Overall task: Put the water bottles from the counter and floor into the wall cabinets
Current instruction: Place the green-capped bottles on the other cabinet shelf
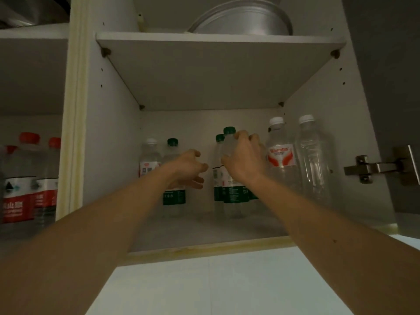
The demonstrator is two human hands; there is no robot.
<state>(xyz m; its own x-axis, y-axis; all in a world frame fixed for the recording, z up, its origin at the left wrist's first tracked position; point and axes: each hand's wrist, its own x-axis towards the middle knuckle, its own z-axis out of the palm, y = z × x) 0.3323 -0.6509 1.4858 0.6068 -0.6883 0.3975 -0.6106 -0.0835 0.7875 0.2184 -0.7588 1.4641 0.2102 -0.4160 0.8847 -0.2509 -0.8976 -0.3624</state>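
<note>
Inside the open wall cabinet (109,155), on its bottom shelf, the right hand (244,159) curls round the upper part of a green-capped bottle (231,178), fingers over the shoulder just under the cap, with the bottle standing upright on the shelf floor. A second green-capped bottle (218,169) stands just behind and to the left of it, touching or nearly so. The left hand (188,167) reaches in beside them with its fingers loosely curled and spread, holding nothing; it hangs in front of another green-capped bottle (173,178), and whether it touches that bottle cannot be told. To the left of that one stands a white-capped bottle (148,158) with a red and white label. On the right side of the shelf stand two taller white-capped bottles, one with a red label (280,153) and a plain clear one (312,160) nearest the side wall. On the shelf above rests a round metal pan (245,21). A metal hinge (372,168) shows at the right edge. In the neighbouring compartment on the left stand red-capped bottles (27,178) with red labels.
</note>
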